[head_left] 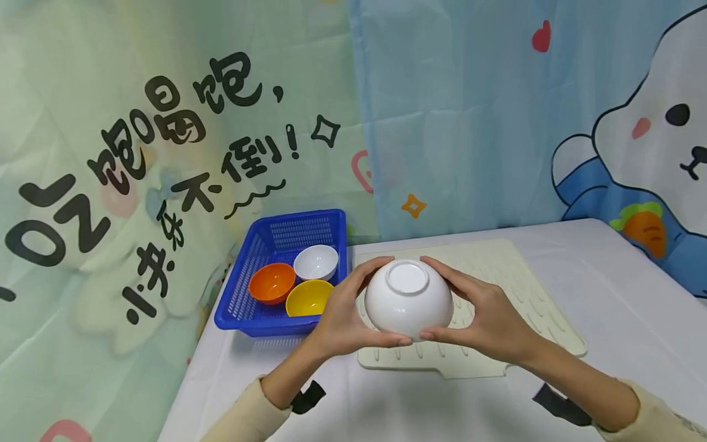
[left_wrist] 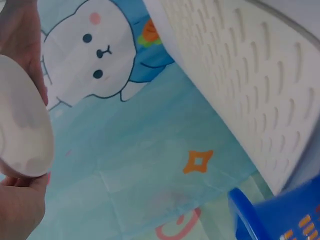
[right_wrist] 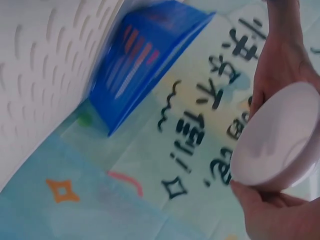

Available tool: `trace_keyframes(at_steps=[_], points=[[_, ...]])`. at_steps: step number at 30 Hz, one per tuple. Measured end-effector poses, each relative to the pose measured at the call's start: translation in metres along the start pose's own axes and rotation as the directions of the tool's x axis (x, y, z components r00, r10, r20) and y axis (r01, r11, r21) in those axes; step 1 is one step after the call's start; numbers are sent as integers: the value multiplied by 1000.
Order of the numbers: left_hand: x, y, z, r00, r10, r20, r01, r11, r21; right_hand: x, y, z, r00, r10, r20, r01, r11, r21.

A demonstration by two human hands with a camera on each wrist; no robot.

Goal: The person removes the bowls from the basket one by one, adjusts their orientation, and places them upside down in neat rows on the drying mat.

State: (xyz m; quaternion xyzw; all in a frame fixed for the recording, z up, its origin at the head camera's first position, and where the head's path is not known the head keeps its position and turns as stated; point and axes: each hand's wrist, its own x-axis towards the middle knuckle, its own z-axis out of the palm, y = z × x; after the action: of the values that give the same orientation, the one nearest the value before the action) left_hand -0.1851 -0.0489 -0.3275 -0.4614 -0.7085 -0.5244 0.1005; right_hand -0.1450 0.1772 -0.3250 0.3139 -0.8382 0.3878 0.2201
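Note:
Both hands hold a white bowl (head_left: 409,307) in the air above the drying mat, its foot ring tipped up toward the head camera. My left hand (head_left: 348,313) grips its left side, thumb low and fingers at the upper edge. On the opposite side my right hand (head_left: 491,316) grips it the same way. The left wrist view shows the bowl (left_wrist: 25,120) at the left edge between the two hands. In the right wrist view the hollow inside of the bowl (right_wrist: 275,135) faces the camera.
A blue plastic basket (head_left: 229,313) stands left of the mat, holding an orange bowl (head_left: 272,283), a white bowl (head_left: 316,263) and a yellow bowl (head_left: 309,299). Beneath the hands lies a cream ridged drying mat (head_left: 519,294) on a white-covered table (head_left: 624,344). Printed curtains (head_left: 469,123) hang behind.

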Motion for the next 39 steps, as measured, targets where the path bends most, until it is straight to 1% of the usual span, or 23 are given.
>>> trace_keyframes(at_steps=[3,5,8,11,13,16,19,23,26,28,31,34,37,39], points=[[13,5,3,999,-28,-23,27,1000,-9,9,12,-9,999,6,35,-7,1000,12],[22,-3,6,997,-61,-37,60,998,-9,17,23,-16,997,19,72,-21,1000,19],[38,-28,12,992,-121,-42,121,993,6,30,43,-25,991,41,129,-45,999,29],[58,-56,15,987,-158,-20,158,987,22,44,68,-34,982,67,178,-75,996,37],[71,-72,16,982,-189,-4,190,982,26,54,85,-38,972,111,206,-124,991,51],[88,-93,19,968,-249,10,249,968,17,66,108,-40,953,175,247,-198,977,74],[97,-113,24,949,-315,-1,315,949,8,72,131,-36,943,198,266,-233,967,105],[97,-137,33,926,-377,-26,377,926,-9,70,158,-24,935,198,294,-260,947,189],[92,-155,41,909,-415,-35,415,910,-13,64,176,-12,920,212,329,-308,912,273],[88,-166,46,899,-437,-42,437,899,3,60,188,-4,913,224,340,-331,895,298],[81,-180,53,875,-481,-60,483,875,30,55,203,9,905,240,352,-358,875,326],[74,-193,60,848,-523,-89,527,850,26,50,216,22,900,246,359,-370,868,332],[67,-204,67,818,-562,-120,564,826,-26,44,228,33,901,244,358,-372,860,351],[61,-211,72,802,-583,-133,579,812,-66,40,234,41,901,247,355,-377,852,363]])
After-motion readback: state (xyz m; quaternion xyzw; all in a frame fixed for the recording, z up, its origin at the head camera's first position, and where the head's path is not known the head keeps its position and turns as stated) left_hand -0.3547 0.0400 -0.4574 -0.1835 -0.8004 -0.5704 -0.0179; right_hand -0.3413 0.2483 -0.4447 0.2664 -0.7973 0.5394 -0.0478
